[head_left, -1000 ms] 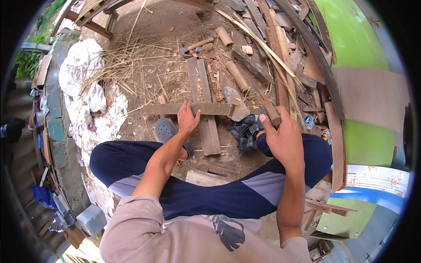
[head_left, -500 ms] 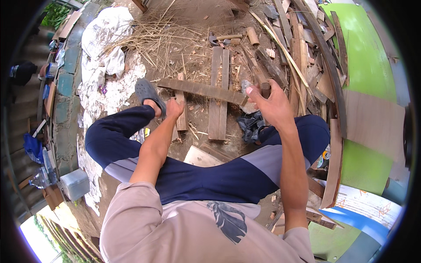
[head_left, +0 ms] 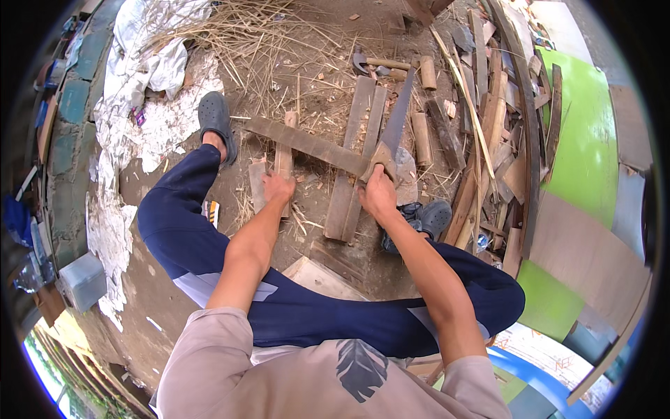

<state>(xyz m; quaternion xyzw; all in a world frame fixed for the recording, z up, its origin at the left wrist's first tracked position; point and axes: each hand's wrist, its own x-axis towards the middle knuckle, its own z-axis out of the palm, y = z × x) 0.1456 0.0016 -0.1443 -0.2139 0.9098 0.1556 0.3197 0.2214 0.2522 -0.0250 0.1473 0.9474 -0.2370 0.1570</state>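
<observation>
My right hand (head_left: 379,194) is closed round the wooden handle of a handsaw (head_left: 400,112). Its blade points away from me, toward the far side. A long dark board (head_left: 307,145) lies slantwise on the ground, its right end beside the saw handle. My left hand (head_left: 278,188), with fingers curled, grips the near part of a short light wooden board (head_left: 284,157) that crosses under the long one. Beside it lies another short wood piece (head_left: 257,183). Two dark planks (head_left: 349,164) run side by side beneath the long board.
Beyond the planks lies a hammer (head_left: 377,62) near a bamboo piece (head_left: 428,73). Scrap wood (head_left: 499,133) is heaped on the right, by a green panel (head_left: 583,126). Dry straw (head_left: 258,42) and a white sheet (head_left: 136,77) spread at far left. My clogs (head_left: 215,119) flank the work.
My right hand has come down and leftward, and the saw blade now shows plainly. My left hand has shifted slightly nearer along the short board. The whole view has tilted.
</observation>
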